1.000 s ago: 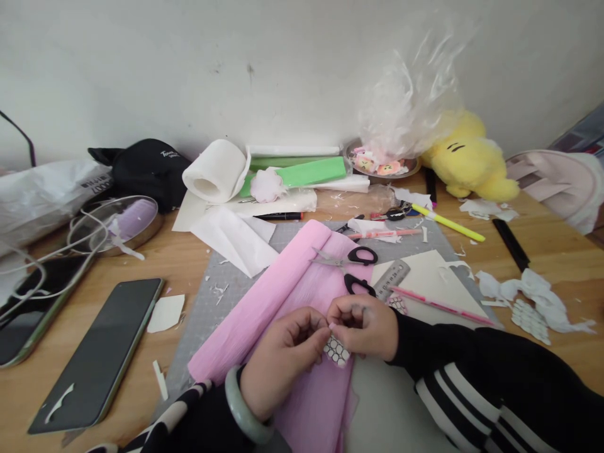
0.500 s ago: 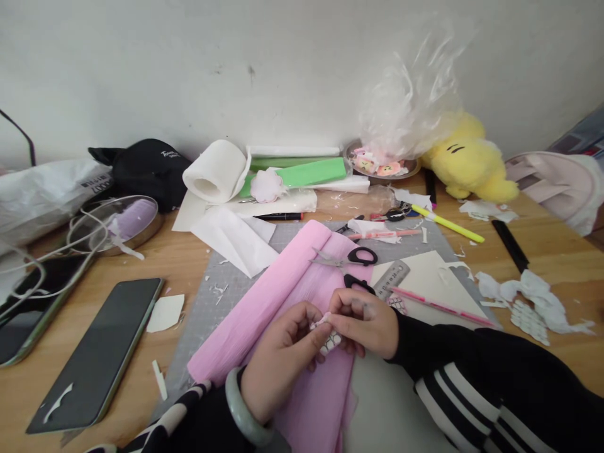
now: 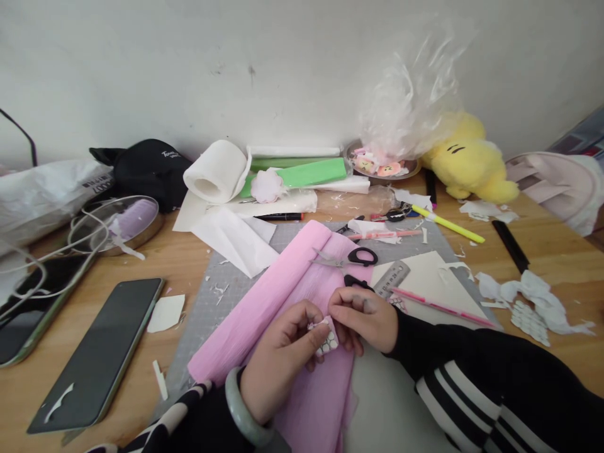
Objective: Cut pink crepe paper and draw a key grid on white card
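My left hand (image 3: 285, 355), a pale bangle at its wrist, pinches a small pink-and-white piece (image 3: 329, 340) with a pattern of rounded dark outlines between thumb and fingers. Just right of the piece, the thumb and fingers of my right hand (image 3: 370, 318) are pressed together at its edge; whatever they hold is hidden. Beneath both hands lies pink crepe paper (image 3: 311, 390), its rolled part running up to the right. Black-handled scissors (image 3: 346, 259) rest on it, blades pointing left. A similar patterned piece (image 3: 397, 303) is partly covered beside my right hand.
A steel ruler (image 3: 391, 279) and a pink pencil-like stick (image 3: 443, 307) lie on the right over pale card. At left is a dark phone (image 3: 101, 352). A paper roll (image 3: 214, 173), a green pack (image 3: 311, 173) and a yellow plush toy (image 3: 469, 160) stand along the wall.
My right fingertips have drawn slightly away from my left thumb. More of the patterned piece now shows, lying flatter in my left hand.
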Available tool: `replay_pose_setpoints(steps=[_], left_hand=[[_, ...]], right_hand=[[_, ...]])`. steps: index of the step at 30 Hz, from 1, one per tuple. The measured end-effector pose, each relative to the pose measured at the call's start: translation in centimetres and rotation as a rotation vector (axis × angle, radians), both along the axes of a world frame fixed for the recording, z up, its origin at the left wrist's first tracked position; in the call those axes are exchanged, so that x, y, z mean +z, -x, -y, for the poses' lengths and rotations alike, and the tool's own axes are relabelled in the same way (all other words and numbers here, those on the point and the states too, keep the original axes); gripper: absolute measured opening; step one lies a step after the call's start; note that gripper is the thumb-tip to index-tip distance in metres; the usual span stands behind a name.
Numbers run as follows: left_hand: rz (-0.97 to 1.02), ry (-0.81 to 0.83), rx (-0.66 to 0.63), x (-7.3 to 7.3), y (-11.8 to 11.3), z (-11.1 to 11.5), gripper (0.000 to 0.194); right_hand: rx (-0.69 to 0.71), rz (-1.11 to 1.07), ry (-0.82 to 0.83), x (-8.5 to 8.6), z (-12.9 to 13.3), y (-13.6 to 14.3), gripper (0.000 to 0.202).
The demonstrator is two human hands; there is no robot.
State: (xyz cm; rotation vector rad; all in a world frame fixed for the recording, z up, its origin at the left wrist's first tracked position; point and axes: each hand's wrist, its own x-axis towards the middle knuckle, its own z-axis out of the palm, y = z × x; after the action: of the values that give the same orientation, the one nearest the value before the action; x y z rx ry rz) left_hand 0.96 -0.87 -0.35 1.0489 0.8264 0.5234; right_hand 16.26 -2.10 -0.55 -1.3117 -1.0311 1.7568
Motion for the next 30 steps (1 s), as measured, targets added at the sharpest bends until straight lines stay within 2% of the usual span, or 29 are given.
replay_pose_setpoints(steps=[15,30], left_hand=[[-0.018,-0.014,-0.011,0.04,0.08,0.10,0.021],[-0.057,-0.056,-0.045,0.29,0.03,0.05,0.022]], right_hand=[[0.082,0.000,0.000,-0.02,0.19,-0.26,0.023],[0.105,-0.004,-0.003,-0.08,0.13,-0.34,0.021]])
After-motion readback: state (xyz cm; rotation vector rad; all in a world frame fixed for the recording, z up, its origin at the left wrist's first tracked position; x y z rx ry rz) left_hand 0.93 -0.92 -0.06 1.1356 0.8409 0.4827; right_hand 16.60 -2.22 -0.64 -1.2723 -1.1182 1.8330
